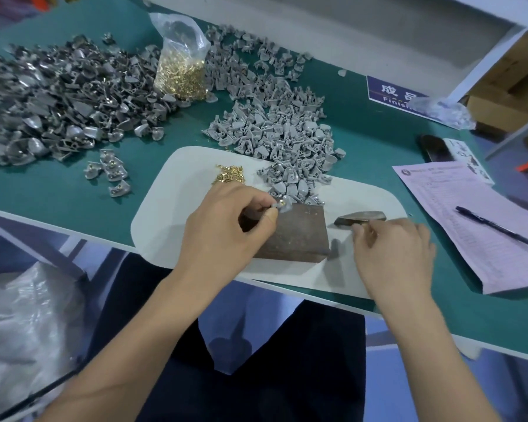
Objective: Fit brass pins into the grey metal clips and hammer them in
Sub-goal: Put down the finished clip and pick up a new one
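Observation:
My left hand (226, 229) pinches a grey metal clip (280, 205) with a brass pin in it, held at the far left corner of a brown metal block (296, 236). My right hand (393, 251) curls round the handle of a hammer whose dark head (360, 219) lies on the white mat (165, 214) just right of the block. A small heap of loose brass pins (229, 175) lies on the mat beyond my left hand. Light grey clips (287, 138) spill onto the mat's far edge.
A bag of brass pins (180, 65) stands at the back between two large clip piles (52, 99). A few pinned clips (110, 175) lie left of the mat. A pink form (470, 214) with a pen (497, 228) lies to the right, a blue sign (390, 92) behind.

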